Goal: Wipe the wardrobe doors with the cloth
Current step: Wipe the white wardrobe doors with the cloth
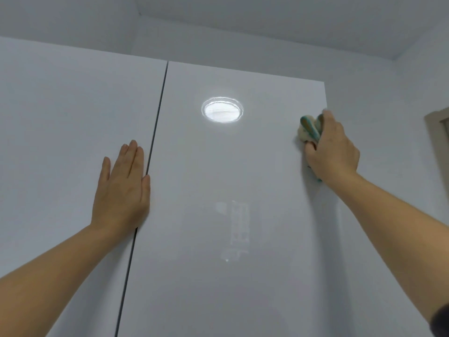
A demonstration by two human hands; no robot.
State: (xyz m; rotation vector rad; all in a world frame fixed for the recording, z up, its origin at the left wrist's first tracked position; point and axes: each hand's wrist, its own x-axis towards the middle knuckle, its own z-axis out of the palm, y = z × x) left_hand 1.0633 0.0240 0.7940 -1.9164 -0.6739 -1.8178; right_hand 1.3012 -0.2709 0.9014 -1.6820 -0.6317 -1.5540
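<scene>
Two glossy white wardrobe doors fill the view, the left door (68, 142) and the right door (230, 178), split by a dark vertical gap. My left hand (121, 188) lies flat with straight fingers on the left door, right beside the gap. My right hand (331, 149) grips a bunched cream and teal cloth (308, 128) and presses it against the right door near its upper right edge. Part of the cloth is hidden under my fingers.
A round ceiling light is mirrored on the right door (222, 110). A white wall (393, 117) runs to the right of the wardrobe, with a door frame (439, 132) at the far right edge. The ceiling (267, 18) sits close above the wardrobe top.
</scene>
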